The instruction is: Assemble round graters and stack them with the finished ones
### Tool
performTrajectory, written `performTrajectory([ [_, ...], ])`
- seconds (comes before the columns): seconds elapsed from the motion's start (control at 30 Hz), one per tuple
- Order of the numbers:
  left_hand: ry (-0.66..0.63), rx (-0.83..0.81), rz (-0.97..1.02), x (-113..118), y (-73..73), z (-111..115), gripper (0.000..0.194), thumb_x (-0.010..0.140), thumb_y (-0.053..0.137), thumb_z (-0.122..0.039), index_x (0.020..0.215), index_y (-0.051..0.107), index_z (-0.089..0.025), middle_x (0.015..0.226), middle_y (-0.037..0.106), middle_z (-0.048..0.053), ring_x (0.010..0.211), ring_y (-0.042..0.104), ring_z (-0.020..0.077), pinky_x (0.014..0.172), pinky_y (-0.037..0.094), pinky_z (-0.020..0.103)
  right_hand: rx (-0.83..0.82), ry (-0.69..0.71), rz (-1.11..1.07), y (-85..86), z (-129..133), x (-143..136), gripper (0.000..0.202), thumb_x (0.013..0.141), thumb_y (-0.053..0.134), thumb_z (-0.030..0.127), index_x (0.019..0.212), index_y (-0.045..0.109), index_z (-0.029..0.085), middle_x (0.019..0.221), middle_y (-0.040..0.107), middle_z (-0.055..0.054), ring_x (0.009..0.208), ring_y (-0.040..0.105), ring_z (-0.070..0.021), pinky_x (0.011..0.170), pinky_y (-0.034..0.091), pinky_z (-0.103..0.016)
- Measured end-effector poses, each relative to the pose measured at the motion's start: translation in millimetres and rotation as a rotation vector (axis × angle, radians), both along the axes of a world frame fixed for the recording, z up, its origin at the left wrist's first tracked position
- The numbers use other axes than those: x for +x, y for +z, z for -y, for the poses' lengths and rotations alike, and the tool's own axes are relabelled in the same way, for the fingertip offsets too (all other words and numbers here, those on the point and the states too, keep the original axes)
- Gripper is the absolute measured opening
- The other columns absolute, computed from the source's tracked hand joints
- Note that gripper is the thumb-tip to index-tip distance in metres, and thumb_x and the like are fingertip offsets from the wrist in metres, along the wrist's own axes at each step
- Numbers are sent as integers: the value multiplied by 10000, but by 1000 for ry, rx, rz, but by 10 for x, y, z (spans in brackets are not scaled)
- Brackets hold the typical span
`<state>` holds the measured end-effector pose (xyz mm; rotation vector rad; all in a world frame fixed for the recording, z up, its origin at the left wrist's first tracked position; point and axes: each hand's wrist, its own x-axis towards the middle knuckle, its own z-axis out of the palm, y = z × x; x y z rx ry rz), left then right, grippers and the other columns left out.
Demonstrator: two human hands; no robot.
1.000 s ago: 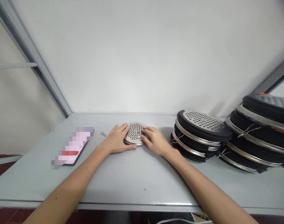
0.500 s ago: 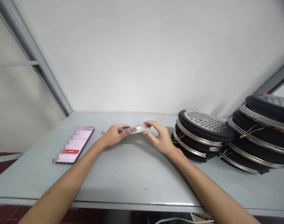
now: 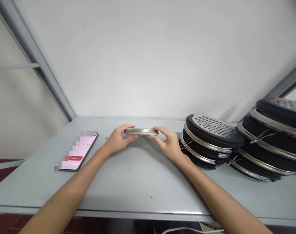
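Observation:
A flat, round silver metal piece (image 3: 141, 132) is held edge-on just above the grey table. My left hand (image 3: 117, 140) grips its left end, with the thumb below and fingers over the rim. At the opposite end, my right hand (image 3: 166, 141) pinches it between thumb and fingers. Seen from the side, the rim shows stacked shiny lines; its face is hidden. A thin wire loop (image 3: 106, 138) sticks out beside my left hand.
A lit phone (image 3: 81, 151) lies to the left. On the right stand two stacks: a smaller one (image 3: 208, 144) and a larger one (image 3: 277, 146), of black-rimmed perforated discs and silver rings with wire ties. A pale wall (image 3: 148, 58) rises behind the table (image 3: 143, 188).
The metal piece has gone from a slight tilt to nearly level. My left fingers have shifted on its rim, and the left thumb is stretched out further.

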<state>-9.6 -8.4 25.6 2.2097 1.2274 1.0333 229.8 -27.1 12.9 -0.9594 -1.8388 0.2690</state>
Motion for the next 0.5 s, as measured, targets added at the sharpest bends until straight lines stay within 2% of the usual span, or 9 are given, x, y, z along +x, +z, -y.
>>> performTrajectory([
  [0.1, -2, -13, 53, -5, 20, -9, 448, 838, 587, -540, 1143, 648, -218, 1178, 666, 64, 1076, 604, 246, 967, 457, 382, -1, -24, -15, 0, 1, -9, 192, 864, 620, 338, 1006, 645, 211, 987, 705, -57, 910, 650, -221, 845, 508, -361],
  [0.17, -13, -39, 28, -44, 43, -24, 459, 839, 589, -534, 1174, 635, -223, 1223, 646, 58, 1120, 585, 246, 992, 445, 384, 13, -41, -5, 2, 5, -13, 187, 867, 617, 335, 1003, 642, 209, 976, 704, -58, 901, 649, -220, 836, 507, -358],
  [0.27, 41, -49, -14, -130, 82, -50, 496, 829, 596, -545, 1208, 619, -226, 1284, 610, 58, 1162, 561, 253, 1022, 426, 397, 76, -91, 34, 4, 8, -7, 187, 878, 604, 347, 995, 649, 209, 976, 700, -72, 903, 642, -230, 840, 502, -372],
  [0.37, 96, -27, -3, -180, 114, -52, 472, 826, 596, -554, 1174, 643, -239, 1264, 624, 52, 1145, 574, 251, 1011, 438, 399, 140, -113, 103, -8, 0, 9, 198, 884, 596, 364, 1002, 654, 217, 989, 697, -83, 926, 630, -243, 856, 494, -395],
  [0.5, 75, -21, 13, -151, 132, -19, 413, 849, 573, -540, 1088, 690, -224, 1179, 674, 60, 1095, 604, 247, 957, 482, 389, 176, -126, 162, -28, -9, 20, 201, 886, 593, 361, 1011, 648, 212, 997, 694, -87, 938, 619, -244, 870, 486, -401],
])
